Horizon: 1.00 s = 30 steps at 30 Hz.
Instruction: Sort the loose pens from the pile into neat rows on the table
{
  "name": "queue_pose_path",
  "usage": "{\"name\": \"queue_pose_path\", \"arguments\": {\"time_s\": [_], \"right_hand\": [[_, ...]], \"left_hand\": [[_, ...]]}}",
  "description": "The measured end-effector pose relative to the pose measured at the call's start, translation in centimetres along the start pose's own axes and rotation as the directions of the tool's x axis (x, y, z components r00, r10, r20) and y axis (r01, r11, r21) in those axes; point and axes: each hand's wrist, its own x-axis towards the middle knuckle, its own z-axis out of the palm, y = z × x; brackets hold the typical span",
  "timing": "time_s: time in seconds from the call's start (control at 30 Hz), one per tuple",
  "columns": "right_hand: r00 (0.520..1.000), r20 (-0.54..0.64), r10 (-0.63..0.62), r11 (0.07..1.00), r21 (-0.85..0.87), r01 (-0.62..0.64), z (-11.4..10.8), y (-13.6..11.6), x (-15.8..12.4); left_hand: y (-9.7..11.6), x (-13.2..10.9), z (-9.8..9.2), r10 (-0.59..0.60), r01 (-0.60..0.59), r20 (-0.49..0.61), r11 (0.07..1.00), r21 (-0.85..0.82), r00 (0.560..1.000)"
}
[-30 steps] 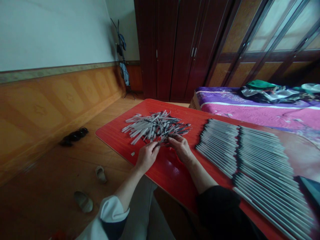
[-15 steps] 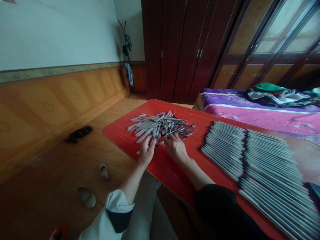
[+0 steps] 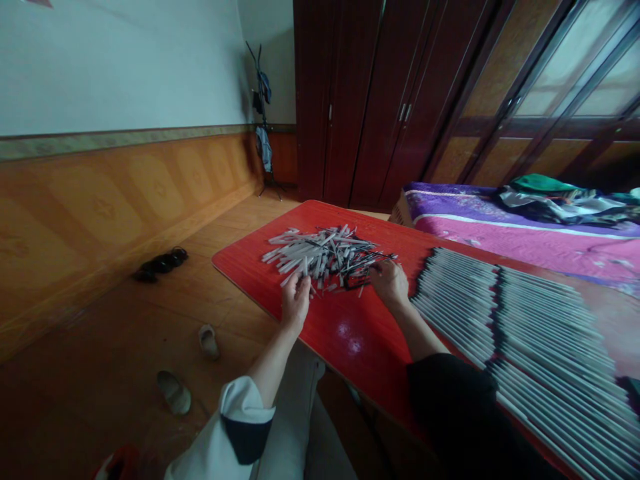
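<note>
A loose pile of flat grey strips and thin dark sticks (image 3: 325, 250) lies on the red table (image 3: 345, 340). At the pile's near left edge, my left hand (image 3: 296, 300) pinches a short grey strip (image 3: 305, 267) that points upward between thumb and fingers. My right hand (image 3: 390, 285) is at the right end of the pile, fingers closed together among the dark sticks. Its fingertips are partly hidden, and what they hold cannot be made out. To the right, slim pale rods with black ends (image 3: 457, 283) are laid side by side in rows.
Beyond the table stands a bed with a pink and purple cover (image 3: 480, 230), clothes (image 3: 560, 197) heaped on it. Dark wardrobes (image 3: 360, 100) and a coat stand (image 3: 263, 120) are at the back. Slippers (image 3: 174, 392) and black shoes (image 3: 161, 263) lie on the floor at left.
My right hand has moved right, away from my left hand, to the pile's right end. My left hand stays near the pile's left edge. The view has shifted slightly.
</note>
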Motion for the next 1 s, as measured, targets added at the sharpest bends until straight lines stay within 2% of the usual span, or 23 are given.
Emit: {"name": "queue_pose_path", "arguments": {"time_s": [0.07,0.17,0.3,0.57,0.87,1.0], "right_hand": [[0.994,0.037,0.104,0.994,-0.025,-0.103,-0.8,1.3,0.8],[0.982,0.054,0.181,0.982,-0.059,-0.178,-1.5,2.9,1.3],[0.982,0.111,0.153,0.985,-0.102,-0.142,-1.9,3.9,1.1],[0.983,0.153,0.102,0.978,-0.196,-0.071,-1.6,3.2,1.2],[0.975,0.166,0.151,0.966,-0.232,-0.11,0.1,2.1,2.1],[0.972,0.124,0.197,0.974,-0.136,-0.18,-0.1,2.0,2.2]], "left_hand": [[0.0,0.0,0.0,0.006,-0.007,0.012,1.0,0.015,1.0],[0.2,0.0,0.0,0.009,-0.009,0.018,1.0,0.012,1.0],[0.8,-0.2,0.1,-0.009,0.009,0.024,1.0,-0.005,1.0],[0.8,-0.2,0.1,0.001,-0.002,0.061,1.0,0.002,0.998],[-0.3,0.2,0.1,0.056,-0.068,0.102,0.992,0.111,0.993],[0.0,0.0,0.1,0.043,-0.059,0.133,0.991,0.12,0.99]]}}
